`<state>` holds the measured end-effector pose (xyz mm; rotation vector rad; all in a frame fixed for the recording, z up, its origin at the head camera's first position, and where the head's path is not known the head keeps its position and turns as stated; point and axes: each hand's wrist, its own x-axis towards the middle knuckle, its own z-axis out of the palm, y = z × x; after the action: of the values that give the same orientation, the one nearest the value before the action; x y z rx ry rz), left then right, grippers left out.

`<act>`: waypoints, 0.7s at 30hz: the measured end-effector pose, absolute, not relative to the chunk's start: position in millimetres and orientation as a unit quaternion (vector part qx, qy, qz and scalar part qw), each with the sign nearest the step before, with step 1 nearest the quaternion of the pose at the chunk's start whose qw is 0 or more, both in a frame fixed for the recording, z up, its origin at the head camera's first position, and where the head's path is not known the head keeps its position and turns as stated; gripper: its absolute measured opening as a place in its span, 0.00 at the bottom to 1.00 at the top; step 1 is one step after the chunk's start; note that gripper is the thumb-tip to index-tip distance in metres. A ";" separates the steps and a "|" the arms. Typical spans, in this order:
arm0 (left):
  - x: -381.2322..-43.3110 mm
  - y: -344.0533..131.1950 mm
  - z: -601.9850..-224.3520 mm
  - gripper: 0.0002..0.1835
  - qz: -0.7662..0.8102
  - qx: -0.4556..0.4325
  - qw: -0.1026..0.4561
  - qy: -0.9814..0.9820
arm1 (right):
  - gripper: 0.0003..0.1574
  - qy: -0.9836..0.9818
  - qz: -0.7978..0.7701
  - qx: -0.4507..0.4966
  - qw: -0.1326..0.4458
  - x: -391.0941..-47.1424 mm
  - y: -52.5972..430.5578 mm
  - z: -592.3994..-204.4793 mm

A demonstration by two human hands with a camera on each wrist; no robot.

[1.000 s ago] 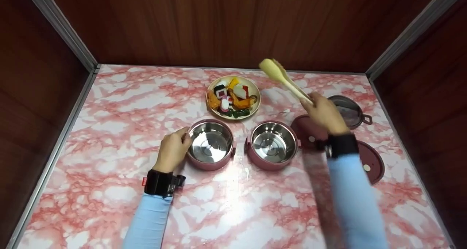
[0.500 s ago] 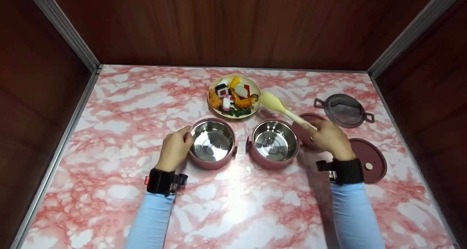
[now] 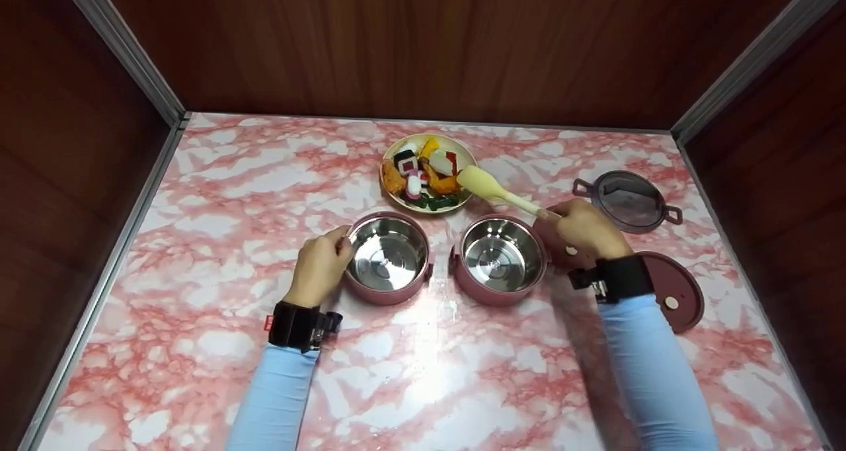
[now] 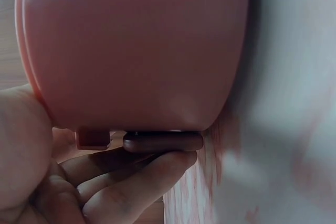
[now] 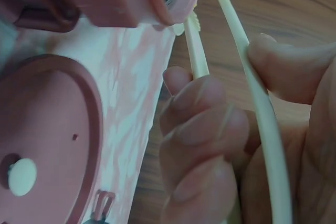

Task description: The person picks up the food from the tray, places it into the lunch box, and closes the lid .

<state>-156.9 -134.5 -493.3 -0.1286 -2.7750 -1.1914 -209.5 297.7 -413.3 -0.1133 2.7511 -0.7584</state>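
My left hand (image 3: 320, 266) grips the side of the left pink pot (image 3: 386, 297); in the left wrist view its fingers curl under the brown handle (image 4: 163, 142), against the pot's outer wall. Inside, this steel-lined pot holds nothing. With my right hand (image 3: 585, 229) I hold cream-yellow tongs (image 3: 486, 185), thumb on one arm and fingers round the other, as the right wrist view shows. The tongs' head overlaps the right edge of a cream plate (image 3: 464, 150) heaped with toy-like food pieces (image 3: 414, 183). Below the tongs stands a second pink pot (image 3: 492, 296), bare inside.
Beneath my right hand lies a dark red lid (image 3: 555, 241), partly hidden; a similar lid (image 3: 684, 305) rests near my right wrist. A grey, two-handled round piece (image 3: 631, 206) sits at the back right. Wood-look walls (image 3: 423, 47) border the marbled table (image 3: 198, 239).
My right hand has brought the tongs down from near the back wall, then leftward to the plate's right edge. The left hand keeps its grip on the left pot.
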 end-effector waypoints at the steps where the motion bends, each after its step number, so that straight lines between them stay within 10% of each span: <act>1: -157.0 -134.4 -493.2 0.21 -0.393 -0.042 0.060 -0.916 | 0.33 0.954 -0.259 -0.041 0.144 -210.9 296.0 -412.0; 21: -157.4 -134.5 -493.3 0.20 -0.384 -0.046 0.069 -0.920 | 0.33 0.959 -0.213 -0.057 0.181 -233.3 285.6 -404.7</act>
<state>-157.4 -134.5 -493.3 -0.1375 -2.7697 -1.1561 -233.3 285.6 -404.7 -0.1624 2.7078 -0.6011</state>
